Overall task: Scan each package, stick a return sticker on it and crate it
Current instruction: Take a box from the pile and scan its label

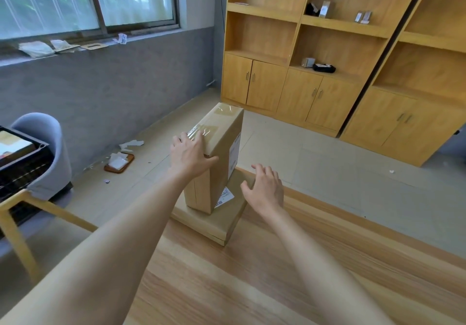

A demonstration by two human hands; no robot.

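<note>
A tall brown cardboard package [222, 148] stands on end on a flat cardboard package [222, 220] at the far corner of the wooden table [252, 274]. It is sealed with clear tape and carries a white label on its right face. My left hand [189, 154] grips its near upper edge. My right hand [264, 188] hovers open to the right of it, fingers spread, touching nothing. A white barcode label [224, 197] shows at the base of the standing package.
A black crate [22, 163] holding a package sits on a wooden chair at the left, beside a grey armchair [48, 153]. Wooden shelving and cabinets [327, 72] fill the back right. Paper scraps and a small tray [119, 163] lie on the floor.
</note>
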